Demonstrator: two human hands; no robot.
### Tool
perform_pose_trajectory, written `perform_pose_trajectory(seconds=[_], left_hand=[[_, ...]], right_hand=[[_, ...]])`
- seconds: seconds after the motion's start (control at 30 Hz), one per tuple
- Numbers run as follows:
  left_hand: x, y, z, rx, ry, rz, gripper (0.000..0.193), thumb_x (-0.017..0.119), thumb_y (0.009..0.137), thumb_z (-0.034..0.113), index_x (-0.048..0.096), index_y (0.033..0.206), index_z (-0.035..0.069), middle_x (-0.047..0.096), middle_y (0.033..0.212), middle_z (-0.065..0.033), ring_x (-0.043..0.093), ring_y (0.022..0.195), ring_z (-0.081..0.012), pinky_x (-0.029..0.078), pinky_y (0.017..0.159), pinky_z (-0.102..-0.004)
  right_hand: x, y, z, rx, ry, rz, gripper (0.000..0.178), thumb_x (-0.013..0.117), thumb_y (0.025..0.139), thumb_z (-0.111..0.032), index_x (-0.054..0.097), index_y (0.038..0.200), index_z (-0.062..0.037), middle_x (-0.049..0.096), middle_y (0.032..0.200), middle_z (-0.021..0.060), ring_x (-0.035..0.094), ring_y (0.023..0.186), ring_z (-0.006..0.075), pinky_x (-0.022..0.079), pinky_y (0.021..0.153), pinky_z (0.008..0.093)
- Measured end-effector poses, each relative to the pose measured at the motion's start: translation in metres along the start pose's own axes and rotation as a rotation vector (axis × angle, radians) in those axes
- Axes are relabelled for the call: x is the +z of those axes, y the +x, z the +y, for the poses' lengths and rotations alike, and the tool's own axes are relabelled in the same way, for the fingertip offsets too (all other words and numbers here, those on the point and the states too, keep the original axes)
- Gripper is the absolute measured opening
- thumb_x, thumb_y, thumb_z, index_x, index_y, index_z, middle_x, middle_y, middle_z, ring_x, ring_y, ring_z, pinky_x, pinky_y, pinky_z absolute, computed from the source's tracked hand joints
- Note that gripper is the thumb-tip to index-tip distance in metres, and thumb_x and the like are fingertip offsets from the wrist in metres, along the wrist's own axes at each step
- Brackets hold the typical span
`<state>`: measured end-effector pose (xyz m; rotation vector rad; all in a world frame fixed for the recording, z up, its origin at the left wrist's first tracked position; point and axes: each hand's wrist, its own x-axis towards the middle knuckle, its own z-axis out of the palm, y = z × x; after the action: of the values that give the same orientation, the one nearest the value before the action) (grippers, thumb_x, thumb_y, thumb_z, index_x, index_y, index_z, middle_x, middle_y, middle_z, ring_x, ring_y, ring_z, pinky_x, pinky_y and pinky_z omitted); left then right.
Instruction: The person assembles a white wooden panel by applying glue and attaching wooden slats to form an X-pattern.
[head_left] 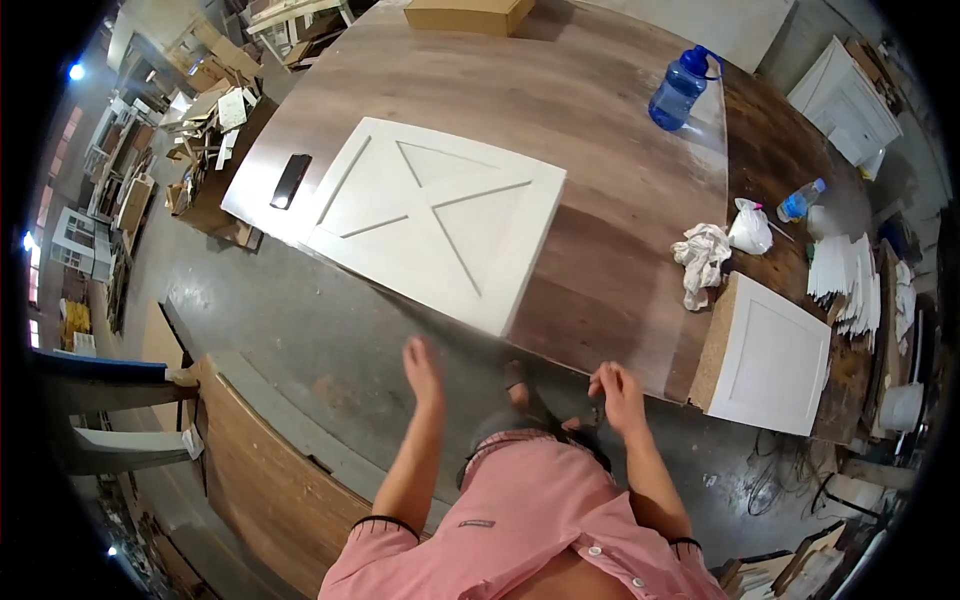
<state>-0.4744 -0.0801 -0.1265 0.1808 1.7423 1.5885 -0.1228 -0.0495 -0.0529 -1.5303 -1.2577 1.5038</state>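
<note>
A white cabinet door panel (480,215) with an X-shaped pattern lies on the wood-topped table (620,180), its near edge by the table's front. My left hand (423,372) hangs in the air just short of that edge, fingers stretched out and holding nothing. Farther right, my right hand (620,393) hovers in front of the table with its fingers loosely bent and nothing visible in them. Neither hand touches the panel. Left of the panel rests a small dark, flat object (291,181) whose kind I cannot make out.
A blue water jug (678,90) stands at the far right, a small bottle (800,202) beyond it. Crumpled cloth (703,262), a white bag (750,228) and stacked white door panels (770,355) occupy the right side. A cardboard box (470,14) sits far back; a wooden board (270,480) lies left.
</note>
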Motion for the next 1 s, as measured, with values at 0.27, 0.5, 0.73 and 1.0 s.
perform_pose_trajectory(seconds=[0.27, 0.5, 0.73, 1.0], left_hand=[[0.049, -0.186, -0.027, 0.049, 0.653, -0.77, 0.033, 0.057, 0.109, 0.027, 0.071, 0.103, -0.003, 0.074, 0.09, -0.01, 0.069, 0.085, -0.0164, 0.056, 0.08, -0.0331], [0.154, -0.237, 0.006, 0.275, 0.871, -1.116, 0.032, 0.061, 0.107, 0.025, 0.07, 0.099, -0.004, 0.073, 0.082, -0.0149, 0.07, 0.076, -0.0202, 0.055, 0.073, -0.0342], [0.219, -0.279, 0.012, 0.5, 0.749, -1.189, 0.029, 0.063, 0.106, 0.025, 0.072, 0.103, -0.003, 0.072, 0.085, -0.0174, 0.071, 0.076, -0.0223, 0.054, 0.072, -0.0339], [0.315, -0.268, -0.035, 0.76, 0.649, -1.14, 0.024, 0.062, 0.104, 0.015, 0.071, 0.12, 0.001, 0.073, 0.111, -0.0205, 0.072, 0.094, -0.0323, 0.057, 0.084, -0.0392]], right_hand=[[-0.043, -0.09, 0.035, 0.118, -0.048, -0.011, 0.03, 0.059, 0.111, -0.025, 0.069, 0.101, 0.0013, 0.071, 0.083, 0.0049, 0.067, 0.078, 0.012, 0.053, 0.075, 0.0282], [-0.125, -0.111, 0.032, -0.141, -0.023, 0.199, 0.021, 0.061, 0.108, -0.018, 0.069, 0.103, 0.001, 0.07, 0.084, 0.0047, 0.064, 0.079, 0.0107, 0.051, 0.073, 0.0271], [-0.168, -0.148, 0.062, -0.029, 0.043, 0.378, 0.024, 0.063, 0.107, -0.022, 0.069, 0.105, 0.0006, 0.07, 0.086, 0.0042, 0.06, 0.079, 0.01, 0.05, 0.075, 0.0271], [-0.219, -0.164, 0.052, -0.038, 0.087, 0.554, 0.022, 0.07, 0.101, -0.02, 0.072, 0.106, 0.0014, 0.074, 0.09, 0.0116, 0.067, 0.08, 0.0154, 0.054, 0.074, 0.0319]])
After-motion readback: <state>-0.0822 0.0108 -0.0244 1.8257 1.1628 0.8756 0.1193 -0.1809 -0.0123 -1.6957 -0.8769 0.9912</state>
